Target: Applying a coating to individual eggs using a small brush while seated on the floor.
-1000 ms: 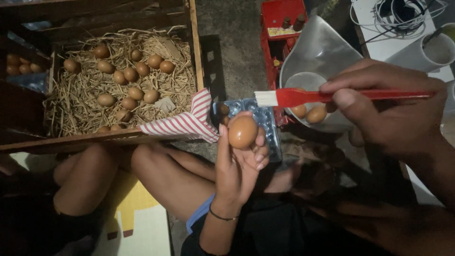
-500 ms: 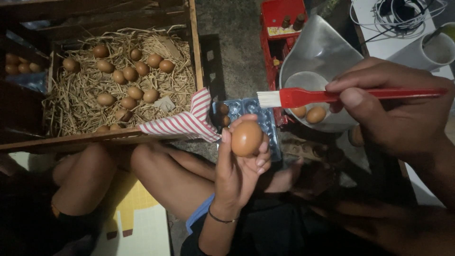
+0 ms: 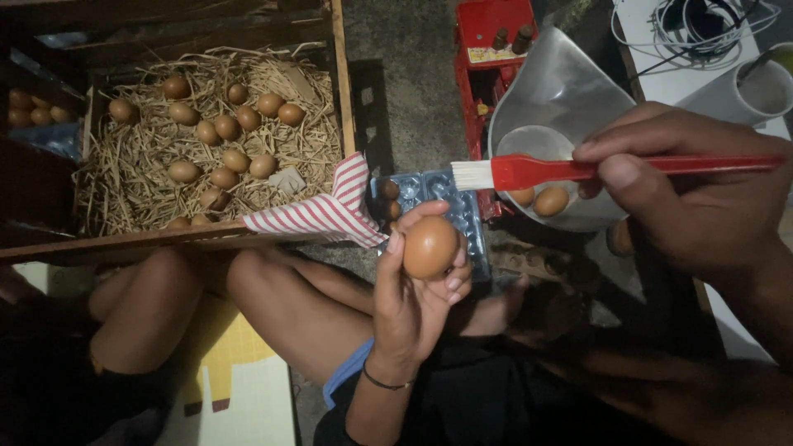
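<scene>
My left hand [image 3: 413,301] grips a brown egg [image 3: 429,246] upright at its fingertips, over my knees. My right hand [image 3: 690,186] pinches the handle of a red brush [image 3: 578,170] with white bristles. The bristles hang a little above and to the right of the egg, not touching it. Behind the egg lies a blue egg tray [image 3: 450,194] holding a few eggs.
A wooden crate [image 3: 334,74] lined with straw holds several brown eggs at the upper left. A red-and-white striped cloth [image 3: 322,213] drapes over its front edge. A clear plastic bowl [image 3: 562,99] with two eggs sits at the upper right, next to a red box [image 3: 487,33].
My left hand has lowered the egg slightly and turned it. The brush has stayed nearly level, just above the egg.
</scene>
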